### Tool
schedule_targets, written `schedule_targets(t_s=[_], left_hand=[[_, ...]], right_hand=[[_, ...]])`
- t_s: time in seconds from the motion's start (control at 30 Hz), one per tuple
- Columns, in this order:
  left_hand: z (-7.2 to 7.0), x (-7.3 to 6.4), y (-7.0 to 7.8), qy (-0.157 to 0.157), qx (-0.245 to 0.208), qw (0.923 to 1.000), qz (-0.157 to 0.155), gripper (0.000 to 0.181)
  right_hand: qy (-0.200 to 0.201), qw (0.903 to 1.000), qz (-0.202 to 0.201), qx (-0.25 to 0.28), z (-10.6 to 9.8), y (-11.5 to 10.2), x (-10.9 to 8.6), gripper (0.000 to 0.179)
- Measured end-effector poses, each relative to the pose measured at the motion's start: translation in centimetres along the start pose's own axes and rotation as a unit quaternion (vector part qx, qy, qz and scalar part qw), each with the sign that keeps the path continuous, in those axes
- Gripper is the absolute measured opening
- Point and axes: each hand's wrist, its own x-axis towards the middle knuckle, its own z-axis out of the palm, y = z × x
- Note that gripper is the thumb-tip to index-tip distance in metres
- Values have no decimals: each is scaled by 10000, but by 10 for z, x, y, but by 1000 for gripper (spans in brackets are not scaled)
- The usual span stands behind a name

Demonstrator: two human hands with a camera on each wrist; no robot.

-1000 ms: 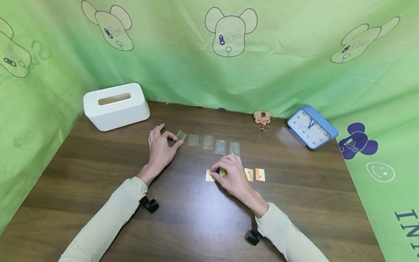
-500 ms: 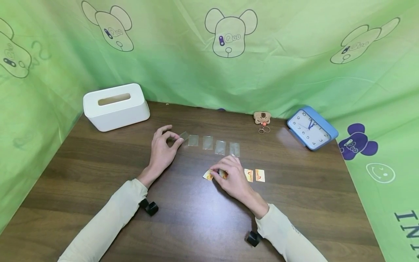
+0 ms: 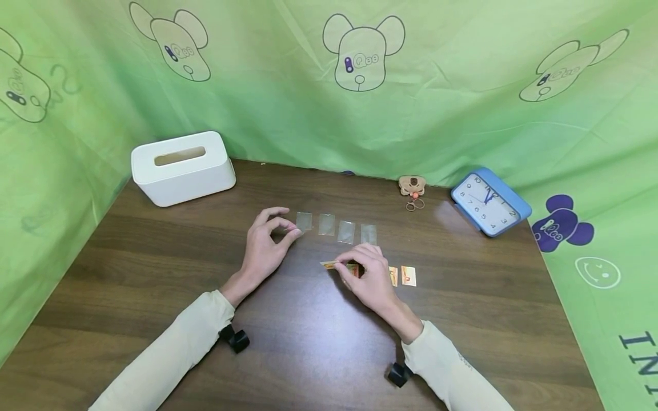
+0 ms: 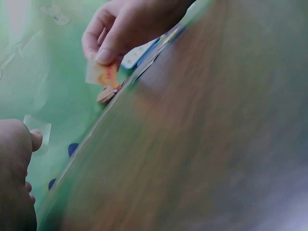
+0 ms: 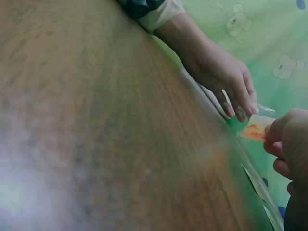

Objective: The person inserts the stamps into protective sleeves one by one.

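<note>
Shifted rightward since the earlier frame, the left hand [image 3: 264, 245] pinches a clear sleeve [image 4: 44, 129], and the right hand [image 3: 371, 278] has lifted an orange card [image 3: 329, 265], pinched by its fingers near the frame's centre. That hand hides part of the card row [image 3: 408, 276]. Slightly higher, four flat sleeves [image 3: 326, 224] lie on the counter [image 3: 288, 354]. At upper left stands a slotted white tissue box [image 3: 185, 182], contents indiscernible; towards the right sit a bear-shaped charm [image 3: 412, 185] and blue clock [image 3: 488, 202].
</note>
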Motion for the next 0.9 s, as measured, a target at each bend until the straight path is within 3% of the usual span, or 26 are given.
schedule_targets(t_s=[0.17, 0.33, 0.53, 0.9], left_hand=[[2, -8, 17, -294, -236, 9993, -1, 13], [4, -13, 18, -542, -330, 9979, 155, 12], [5, -17, 21, -1025, -210, 9945, 52, 10], [7, -18, 22, -1644, -239, 9861, -11, 10]], right_hand=[[265, 9994, 169, 143, 0, 2, -1, 18], [434, 9974, 373, 437, 1, 5, -3, 17], [784, 9924, 597, 735, 1, 3, -3, 18], [1310, 9837, 697, 1011, -9, -32, 14, 15]])
